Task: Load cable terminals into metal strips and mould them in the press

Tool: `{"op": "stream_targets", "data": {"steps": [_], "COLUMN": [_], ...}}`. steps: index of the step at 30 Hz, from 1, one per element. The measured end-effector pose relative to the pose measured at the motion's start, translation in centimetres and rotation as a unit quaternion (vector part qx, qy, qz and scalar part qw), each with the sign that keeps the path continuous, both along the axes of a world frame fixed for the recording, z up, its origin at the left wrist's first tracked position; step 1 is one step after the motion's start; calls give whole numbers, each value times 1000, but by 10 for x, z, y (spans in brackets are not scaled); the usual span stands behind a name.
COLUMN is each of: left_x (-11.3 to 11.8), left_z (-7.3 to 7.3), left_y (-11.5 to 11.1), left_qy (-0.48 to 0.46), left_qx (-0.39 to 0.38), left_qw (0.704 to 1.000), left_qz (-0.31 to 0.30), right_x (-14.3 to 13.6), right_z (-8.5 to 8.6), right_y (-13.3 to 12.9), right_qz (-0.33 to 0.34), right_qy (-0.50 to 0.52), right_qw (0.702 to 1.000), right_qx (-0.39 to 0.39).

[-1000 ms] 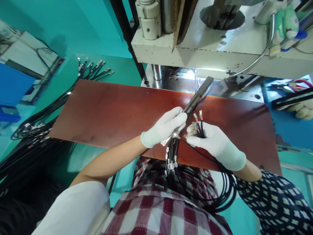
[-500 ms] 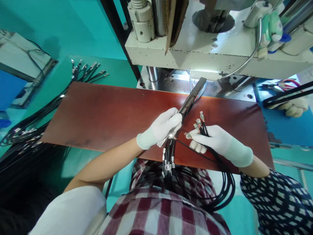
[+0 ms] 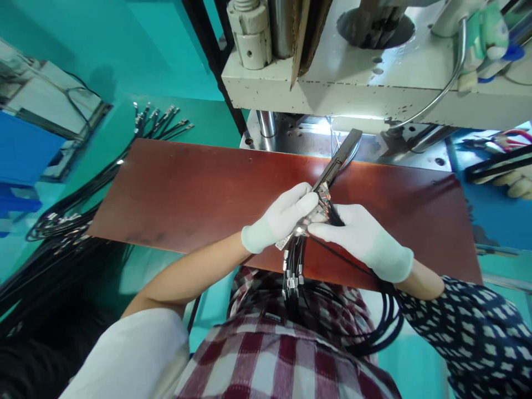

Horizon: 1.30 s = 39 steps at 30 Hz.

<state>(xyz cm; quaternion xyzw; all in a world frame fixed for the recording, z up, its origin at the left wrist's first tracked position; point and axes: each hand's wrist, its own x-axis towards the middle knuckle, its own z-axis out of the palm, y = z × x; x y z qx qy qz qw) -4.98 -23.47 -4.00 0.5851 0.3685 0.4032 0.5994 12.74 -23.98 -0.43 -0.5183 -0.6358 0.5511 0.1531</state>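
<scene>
My left hand [image 3: 286, 213], in a white glove, is closed around a long dark metal bar [image 3: 341, 158] that slants up toward the press. My right hand [image 3: 361, 230], gloved too, grips a bundle of black cables [image 3: 388, 316] whose loops hang over the board's front edge. Their metal terminals [image 3: 324, 194] lie against the bar and the left fingertips; whether they touch the bar is hidden. Below the left hand, several black cables with silver end terminals [image 3: 293, 277] hang down toward the lap. One thin cable runs between the two hands.
A reddish-brown board [image 3: 199, 188] spans the front of a white press [image 3: 311, 97] with a metal base plate [image 3: 282, 136]. To the left lie heaps of black cables [image 3: 83, 221] beside a blue bin [image 3: 31, 147]. Pliers [image 3: 484, 143] rest at the right.
My right hand has moved left with its cables, bringing their terminals up to the left hand and the bar. The left hand keeps its grip. The view has shifted slightly.
</scene>
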Motion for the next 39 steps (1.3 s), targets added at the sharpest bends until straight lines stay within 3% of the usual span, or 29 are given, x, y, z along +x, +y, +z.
{"op": "stream_targets", "data": {"steps": [8,13,18,22,26,29,31,34,39], "left_x": [0,2,3,3,3,2,1,0,-1], "left_z": [1,2,0,1,0,-2,-2,1,7], "left_y": [-4,-6,-5,-5,-8,-11,-11,-9,-4], "left_qy": [17,24,-36,-59,25,132,162,114,32], "left_qx": [-8,-10,-106,-120,-47,43,59,43,-32], "left_qw": [999,998,993,991,998,987,981,991,999], "left_qz": [28,60,27,6,43,85,86,63,27], "right_x": [-8,-12,-9,-8,-12,-16,-16,-10,4], "right_z": [1,4,2,2,3,-2,-6,-8,3], "right_y": [-4,-3,1,2,-1,-3,-5,-7,-10], "right_qz": [-20,-29,-21,-23,-31,-51,-61,-46,-54], "right_qy": [-37,-30,24,41,29,30,45,52,71], "right_qw": [998,999,999,998,998,998,997,998,996], "right_qx": [48,20,-26,-32,-40,-21,-7,-6,30]}}
